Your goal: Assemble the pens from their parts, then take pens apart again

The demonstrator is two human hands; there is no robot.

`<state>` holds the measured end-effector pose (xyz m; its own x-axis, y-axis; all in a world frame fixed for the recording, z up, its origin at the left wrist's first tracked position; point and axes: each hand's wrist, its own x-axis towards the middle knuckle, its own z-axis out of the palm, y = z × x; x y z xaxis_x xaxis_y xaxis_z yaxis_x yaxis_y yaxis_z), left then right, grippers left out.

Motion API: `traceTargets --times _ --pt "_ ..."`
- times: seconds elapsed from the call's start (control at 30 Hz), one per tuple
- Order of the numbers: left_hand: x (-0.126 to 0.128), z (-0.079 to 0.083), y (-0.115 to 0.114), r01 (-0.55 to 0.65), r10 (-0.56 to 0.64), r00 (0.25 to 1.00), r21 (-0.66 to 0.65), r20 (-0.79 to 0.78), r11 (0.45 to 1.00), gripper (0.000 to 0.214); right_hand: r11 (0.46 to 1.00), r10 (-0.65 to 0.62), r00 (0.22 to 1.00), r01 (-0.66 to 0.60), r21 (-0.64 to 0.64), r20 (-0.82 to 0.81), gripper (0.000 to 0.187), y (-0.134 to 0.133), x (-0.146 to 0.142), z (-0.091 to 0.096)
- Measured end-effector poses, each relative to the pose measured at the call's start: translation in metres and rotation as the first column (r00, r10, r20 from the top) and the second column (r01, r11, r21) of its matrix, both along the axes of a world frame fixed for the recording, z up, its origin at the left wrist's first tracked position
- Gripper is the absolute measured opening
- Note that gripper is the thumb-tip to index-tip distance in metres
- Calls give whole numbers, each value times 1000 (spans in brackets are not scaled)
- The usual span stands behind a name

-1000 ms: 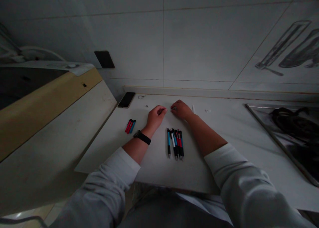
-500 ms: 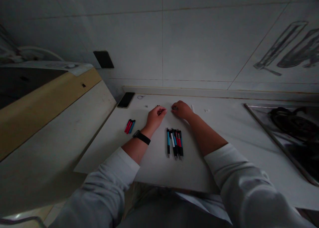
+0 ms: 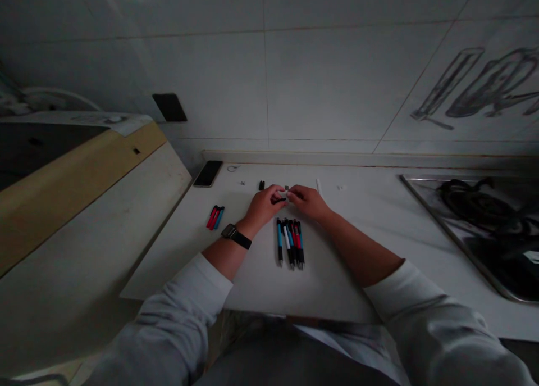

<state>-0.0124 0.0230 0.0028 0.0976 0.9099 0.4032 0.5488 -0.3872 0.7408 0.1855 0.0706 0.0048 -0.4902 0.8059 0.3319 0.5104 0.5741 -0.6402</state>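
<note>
My left hand [image 3: 263,205] is closed around a small dark piece [image 3: 278,200], possibly a pen part, too small to name surely. Opposite it, the fingers of my right hand [image 3: 309,201] are pinched together close to the left fingertips; what they hold is hidden. A row of click pens [image 3: 290,244] in blue, white, red and black lies on the counter just below both hands. Two short black pieces [image 3: 261,185] lie behind my left hand. Beyond the fingertips sits a tiny metallic-looking bit [image 3: 287,187]. To the left are red and blue pen barrels [image 3: 215,217].
A phone [image 3: 208,173] lies at the counter's back left, near a thin loop [image 3: 233,168] and tiny bits [image 3: 242,182]. Right of my hands are a thin white stick [image 3: 319,186] and small pale pieces [image 3: 341,187]. A gas stove [image 3: 471,217] stands at the right.
My hands have come together, nearly touching at the fingertips. The two black pieces behind my left hand now show fully. The view has shifted slightly.
</note>
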Motion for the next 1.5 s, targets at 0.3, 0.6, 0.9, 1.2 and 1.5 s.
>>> traceTargets --times 0.3,0.6,0.9,1.2,1.5 --pt "15 6 -16 135 -122 979 68 -162 989 30 968 62 993 -84 -239 -99 38 -35 17 -3" --pt "5 -1 -8 36 -37 999 28 9 999 12 930 -139 943 20 -366 -304 43 -18 18 -9" --pt "3 3 -8 50 -52 996 -26 -69 998 27 932 -90 962 -10 -363 -257 47 -23 16 -10" --pt "3 -4 -1 33 -35 999 -96 -22 995 35 989 -50 995 37 -145 -88 30 -25 18 -10" --pt "4 1 -1 -23 19 998 -84 -53 996 37 972 -92 986 59 -229 -137 42 -26 12 -8"
